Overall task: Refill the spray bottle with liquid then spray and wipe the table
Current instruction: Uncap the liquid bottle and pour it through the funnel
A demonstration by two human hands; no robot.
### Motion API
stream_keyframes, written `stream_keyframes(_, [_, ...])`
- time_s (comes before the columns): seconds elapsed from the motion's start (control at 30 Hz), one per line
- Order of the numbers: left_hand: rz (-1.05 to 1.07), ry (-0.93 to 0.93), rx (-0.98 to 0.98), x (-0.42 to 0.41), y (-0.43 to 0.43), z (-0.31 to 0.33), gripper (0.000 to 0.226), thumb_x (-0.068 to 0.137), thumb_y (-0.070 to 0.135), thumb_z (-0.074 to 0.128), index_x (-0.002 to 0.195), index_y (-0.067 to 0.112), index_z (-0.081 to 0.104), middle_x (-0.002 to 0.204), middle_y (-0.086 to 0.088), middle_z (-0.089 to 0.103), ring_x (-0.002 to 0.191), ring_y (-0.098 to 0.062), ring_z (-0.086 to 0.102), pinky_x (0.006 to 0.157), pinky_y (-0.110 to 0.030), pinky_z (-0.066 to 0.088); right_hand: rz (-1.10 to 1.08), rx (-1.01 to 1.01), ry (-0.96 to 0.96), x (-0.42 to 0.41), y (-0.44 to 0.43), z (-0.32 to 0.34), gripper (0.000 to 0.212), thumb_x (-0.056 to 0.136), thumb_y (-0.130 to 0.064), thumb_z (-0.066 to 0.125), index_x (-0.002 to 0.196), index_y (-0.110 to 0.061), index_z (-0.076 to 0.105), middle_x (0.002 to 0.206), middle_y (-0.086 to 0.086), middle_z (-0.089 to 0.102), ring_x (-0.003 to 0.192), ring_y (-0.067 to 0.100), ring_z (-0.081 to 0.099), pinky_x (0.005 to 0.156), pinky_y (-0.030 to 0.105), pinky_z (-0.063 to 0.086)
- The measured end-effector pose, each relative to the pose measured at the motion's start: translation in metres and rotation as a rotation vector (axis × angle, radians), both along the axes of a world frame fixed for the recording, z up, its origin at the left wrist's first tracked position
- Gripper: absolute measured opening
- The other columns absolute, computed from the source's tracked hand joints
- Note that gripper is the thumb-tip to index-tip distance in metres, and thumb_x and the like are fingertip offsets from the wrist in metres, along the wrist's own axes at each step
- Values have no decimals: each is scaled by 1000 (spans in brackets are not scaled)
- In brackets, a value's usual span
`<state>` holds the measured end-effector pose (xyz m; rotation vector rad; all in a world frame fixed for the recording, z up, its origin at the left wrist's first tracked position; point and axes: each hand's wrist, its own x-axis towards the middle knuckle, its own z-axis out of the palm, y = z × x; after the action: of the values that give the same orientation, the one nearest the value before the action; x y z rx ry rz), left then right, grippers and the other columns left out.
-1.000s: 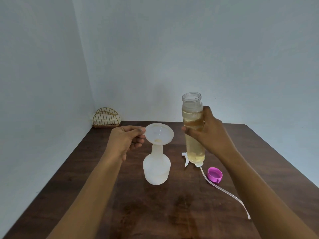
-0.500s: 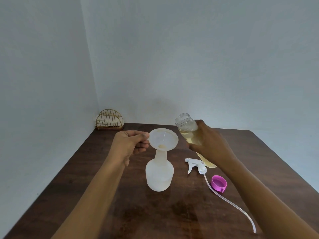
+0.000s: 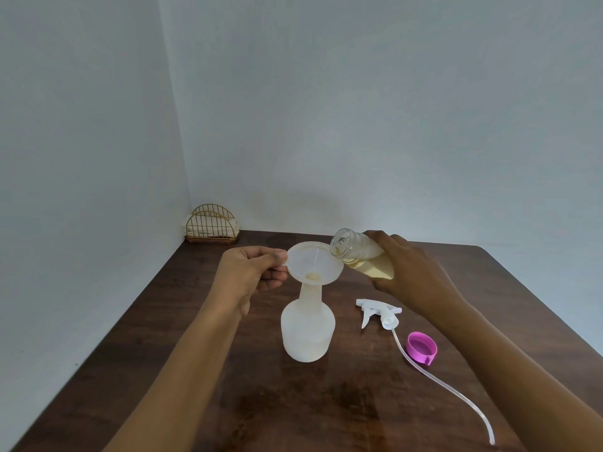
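Head view, both hands at work over the dark wooden bench [image 3: 195,353]. The left hand [image 3: 253,275] pinches the rim of a translucent white funnel [image 3: 315,267] between thumb and forefinger; I see the other fingers curled beneath, partly hidden by the funnel. The funnel's stem sits in the neck of the frosted spray bottle [image 3: 308,327], which stands upright near the middle of the bench with its sprayer off.

The right hand [image 3: 411,272] grips a clear refill bottle [image 3: 362,256], tilted with its open mouth at the funnel's right rim. The palm covers the bottle's base. Pale yellow liquid [image 3: 375,270] lies along the lower side of the bottle. I cannot tell whether any is running out: a thin pale line inside the funnel may be a stream or a moulded rib. A little yellow shows at the funnel's throat. The fill level in the frosted spray bottle is hard to make out.

The white trigger sprayer [image 3: 380,313] lies on its side just right of the spray bottle, with its clear dip tube [image 3: 440,383] trailing toward the near right edge. A pink cap [image 3: 421,348] rests open side up beside the tube. A gold wire napkin holder [image 3: 212,228] stands in the far left corner.
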<state>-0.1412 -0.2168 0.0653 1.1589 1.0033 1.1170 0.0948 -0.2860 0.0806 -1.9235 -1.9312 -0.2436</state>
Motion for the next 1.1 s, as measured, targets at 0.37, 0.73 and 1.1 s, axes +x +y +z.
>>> stream_keyframes(0.37, [-7, -13, 5, 0, -1, 1, 3, 82, 7, 70, 80, 6, 72, 59, -4, 69, 50, -9, 64, 47, -18, 52, 1, -13, -126, 2, 5, 8, 71, 77, -29, 71, 138, -32, 35, 119, -1, 57, 104, 23, 55, 78, 34, 47])
stream_keyframes(0.73, [-9, -10, 5, 2, -2, 1, 3, 82, 7, 70, 80, 8, 72, 60, -4, 69, 50, -9, 65, 48, -18, 53, -12, -40, -149, 4, 5, 12, 72, 78, -27, 71, 139, -33, 33, 121, -1, 55, 106, 24, 54, 81, 37, 50])
stream_keyframes(1.1, [-2, 4, 5, 2, -2, -1, 3, 82, 8, 70, 80, 8, 72, 61, -4, 70, 52, -9, 65, 48, -19, 53, -17, -34, -165, 3, 3, 13, 73, 78, -24, 71, 140, -32, 34, 124, -1, 55, 107, 24, 54, 82, 38, 50])
